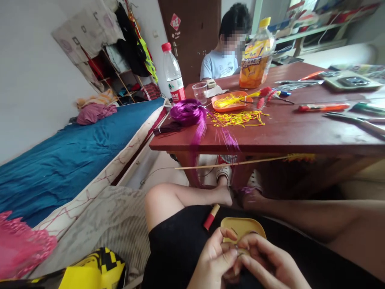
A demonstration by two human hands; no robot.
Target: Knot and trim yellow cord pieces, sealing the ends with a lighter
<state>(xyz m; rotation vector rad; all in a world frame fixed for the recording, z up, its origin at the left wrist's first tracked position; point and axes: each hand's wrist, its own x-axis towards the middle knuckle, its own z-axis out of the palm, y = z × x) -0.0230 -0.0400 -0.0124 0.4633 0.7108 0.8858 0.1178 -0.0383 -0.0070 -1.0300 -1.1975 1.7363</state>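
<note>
My left hand [217, 257] and my right hand [266, 259] meet over my lap, fingertips pinched close together. Between them is something small and brownish, mostly covered by the fingers; its kind cannot be made out. Just behind the fingers, a shallow yellow tray [251, 225] rests on black cloth [177, 241] over my lap, with a small dark sliver in it. To the left of the tray lies a short red-and-tan tube [211, 217].
A red-brown table [282, 134] ahead bears purple thread [188, 112], yellow cords [237, 118], an orange tray [215, 105], bottles [173, 76], a plastic cup [200, 92] and pliers [357, 120]. A person [221, 64] sits behind it. A thin stick [234, 163] crosses below the table edge.
</note>
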